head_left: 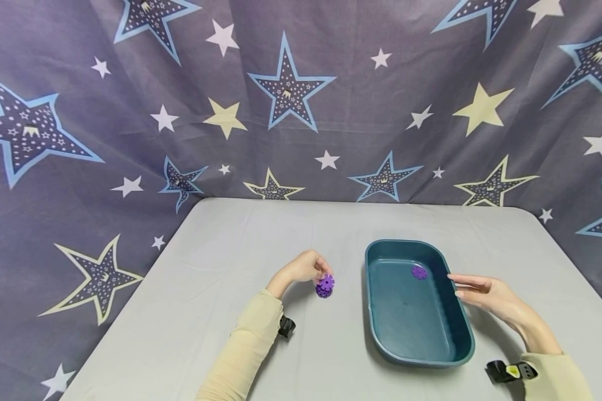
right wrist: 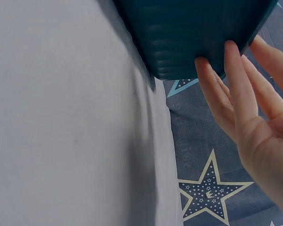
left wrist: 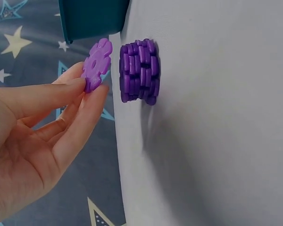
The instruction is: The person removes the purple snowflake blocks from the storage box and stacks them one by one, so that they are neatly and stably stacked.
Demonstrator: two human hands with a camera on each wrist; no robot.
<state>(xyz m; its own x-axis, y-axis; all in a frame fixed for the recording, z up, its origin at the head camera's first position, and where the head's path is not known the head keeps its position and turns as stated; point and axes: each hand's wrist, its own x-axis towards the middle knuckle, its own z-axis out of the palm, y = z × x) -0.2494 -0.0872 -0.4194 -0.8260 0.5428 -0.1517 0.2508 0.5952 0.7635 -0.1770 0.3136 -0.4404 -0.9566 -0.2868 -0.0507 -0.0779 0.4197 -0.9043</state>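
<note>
My left hand (head_left: 306,267) pinches a purple notched plastic disc (left wrist: 98,64) between thumb and fingertips. In the left wrist view that disc is tilted on edge, just off a stack of darker purple notched discs (left wrist: 140,70) standing on the table. From above, the held disc overlaps the stack (head_left: 323,291). To the right stands a teal rectangular basin (head_left: 416,359), with one purple disc (head_left: 419,272) lying on its floor near the far right. My right hand (head_left: 496,301) has its fingers extended, their tips (right wrist: 231,46) touching the basin's outer right side.
The table (head_left: 251,239) has a pale grey cloth cover. Behind it and along both sides hangs a dark curtain (head_left: 351,139) patterned with stars. Black wrist devices (head_left: 504,371) are strapped over the beige sleeves.
</note>
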